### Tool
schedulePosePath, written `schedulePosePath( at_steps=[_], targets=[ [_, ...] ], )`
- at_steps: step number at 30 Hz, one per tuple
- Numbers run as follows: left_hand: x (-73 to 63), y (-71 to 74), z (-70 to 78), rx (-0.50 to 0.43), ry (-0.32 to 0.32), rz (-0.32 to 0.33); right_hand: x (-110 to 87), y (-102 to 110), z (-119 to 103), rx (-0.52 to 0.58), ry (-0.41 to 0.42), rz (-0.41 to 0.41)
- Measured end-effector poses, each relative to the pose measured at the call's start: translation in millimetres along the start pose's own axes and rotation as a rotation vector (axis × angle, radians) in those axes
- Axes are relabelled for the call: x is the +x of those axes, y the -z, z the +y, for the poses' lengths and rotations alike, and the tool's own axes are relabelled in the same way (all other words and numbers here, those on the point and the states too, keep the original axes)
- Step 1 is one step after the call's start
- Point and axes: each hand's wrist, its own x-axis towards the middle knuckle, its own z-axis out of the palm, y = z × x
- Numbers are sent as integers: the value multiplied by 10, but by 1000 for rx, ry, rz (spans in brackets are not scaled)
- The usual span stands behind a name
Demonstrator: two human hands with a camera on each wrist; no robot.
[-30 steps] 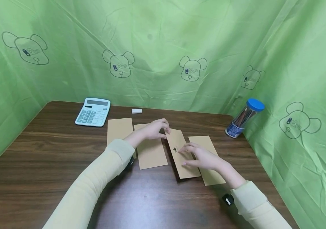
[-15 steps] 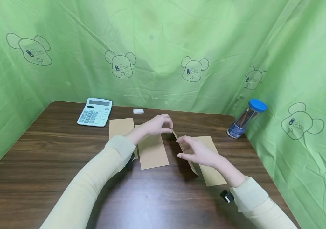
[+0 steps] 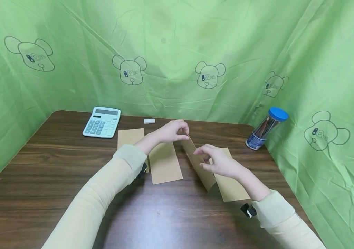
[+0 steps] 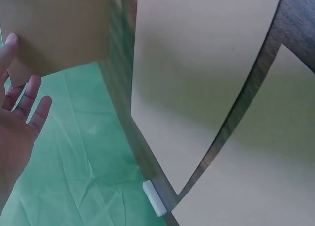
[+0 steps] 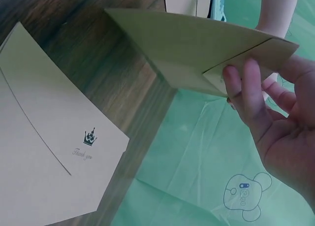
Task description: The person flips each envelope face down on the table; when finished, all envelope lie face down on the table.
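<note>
In the head view my left hand (image 3: pixel 174 132) pinches the far corner of a brown paper card (image 3: pixel 197 162), which stands tilted on edge with a plain side toward the left. My left thumb lies on its face in the left wrist view. My right hand (image 3: pixel 218 162) is at the card's right side, fingers loosely bent; in the right wrist view two fingers (image 5: pixel 251 88) overlap the face with the slanted slit. A flat card (image 3: pixel 231 186) lies beneath on the right, marked with a crown and "Thank you". Two more cards, a nearer one (image 3: pixel 164 167) and one farther left (image 3: pixel 130 136), lie flat.
A pale blue calculator (image 3: pixel 102 122) lies at the back left of the wooden table (image 3: pixel 55 180). Near the back edge is a small white eraser (image 3: pixel 149 121). A blue-lidded tube of pencils (image 3: pixel 266 128) stands at the right edge. Green cloth (image 3: pixel 170 52) surrounds the table.
The card has turned from printed face up, through edge-on, to showing its plain side. My left hand has moved slightly farther back; my right fingers have come off the printed face.
</note>
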Motion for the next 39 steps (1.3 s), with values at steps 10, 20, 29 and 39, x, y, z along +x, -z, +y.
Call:
schedulePosePath(
  at_steps=[10, 20, 29, 39],
  targets=[
    [23, 61, 40, -26, -23, 33, -70, 82, 103, -1, 11, 74],
    [-60, 31, -117, -97, 51, 33, -262, 128, 366, 24, -53, 181],
    [-195, -177, -288, -186, 136, 31, -381, 139, 504, 273, -99, 232],
    [-229, -235, -293, -244, 129, 154, -374, -37, 613, 376, -119, 234]
  ],
)
